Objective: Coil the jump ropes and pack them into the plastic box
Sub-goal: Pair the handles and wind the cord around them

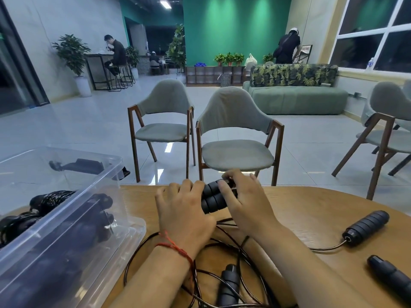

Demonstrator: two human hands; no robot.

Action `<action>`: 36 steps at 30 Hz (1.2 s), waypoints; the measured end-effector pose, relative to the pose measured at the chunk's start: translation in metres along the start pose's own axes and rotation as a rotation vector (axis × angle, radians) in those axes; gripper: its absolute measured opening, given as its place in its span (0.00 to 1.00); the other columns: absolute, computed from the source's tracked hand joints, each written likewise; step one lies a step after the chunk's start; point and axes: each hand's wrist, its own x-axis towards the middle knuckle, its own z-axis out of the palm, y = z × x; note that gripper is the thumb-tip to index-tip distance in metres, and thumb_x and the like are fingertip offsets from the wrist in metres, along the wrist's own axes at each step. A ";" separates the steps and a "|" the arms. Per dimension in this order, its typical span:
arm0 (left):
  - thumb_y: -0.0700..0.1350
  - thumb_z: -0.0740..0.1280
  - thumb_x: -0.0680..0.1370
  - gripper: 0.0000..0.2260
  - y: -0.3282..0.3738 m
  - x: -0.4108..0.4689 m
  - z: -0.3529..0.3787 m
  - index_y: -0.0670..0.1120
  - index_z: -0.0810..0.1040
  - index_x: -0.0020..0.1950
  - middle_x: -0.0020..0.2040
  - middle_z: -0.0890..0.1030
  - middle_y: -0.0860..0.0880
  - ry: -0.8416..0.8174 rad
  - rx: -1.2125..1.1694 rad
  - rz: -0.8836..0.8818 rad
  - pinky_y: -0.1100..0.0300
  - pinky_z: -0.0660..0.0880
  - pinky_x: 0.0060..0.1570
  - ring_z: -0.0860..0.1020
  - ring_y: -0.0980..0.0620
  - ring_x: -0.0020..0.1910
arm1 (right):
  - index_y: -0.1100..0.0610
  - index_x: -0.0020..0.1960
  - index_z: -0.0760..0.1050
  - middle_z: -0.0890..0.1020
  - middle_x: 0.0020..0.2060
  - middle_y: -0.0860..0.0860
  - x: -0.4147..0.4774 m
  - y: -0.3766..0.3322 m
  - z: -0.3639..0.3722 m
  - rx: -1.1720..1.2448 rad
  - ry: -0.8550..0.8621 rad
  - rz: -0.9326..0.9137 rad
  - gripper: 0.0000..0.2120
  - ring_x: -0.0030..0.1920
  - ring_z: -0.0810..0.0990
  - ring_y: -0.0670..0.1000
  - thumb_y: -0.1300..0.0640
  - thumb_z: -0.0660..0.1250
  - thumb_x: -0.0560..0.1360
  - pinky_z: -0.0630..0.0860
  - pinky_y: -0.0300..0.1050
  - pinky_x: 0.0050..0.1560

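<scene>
left hand [184, 211] and right hand [246, 204] grip paired black ribbed foam handles [214, 198] at wooden table's [311, 207] twelve o'clock edge; left fingertips hidden.

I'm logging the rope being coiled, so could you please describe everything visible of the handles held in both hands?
The two handles are black, ribbed, foam-like, held together side by side, slanting up rightward over the wooden table. The left hand grips one end, the right hand the other; thin dark cord trails below.
</scene>
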 end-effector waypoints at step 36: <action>0.47 0.70 0.80 0.12 -0.003 0.014 -0.013 0.47 0.75 0.61 0.41 0.81 0.46 -0.257 -2.181 -0.663 0.44 0.83 0.50 0.83 0.46 0.42 | 0.31 0.40 0.72 0.77 0.32 0.39 -0.020 -0.013 -0.013 -0.148 -0.245 -0.103 0.16 0.38 0.77 0.42 0.37 0.58 0.86 0.65 0.39 0.36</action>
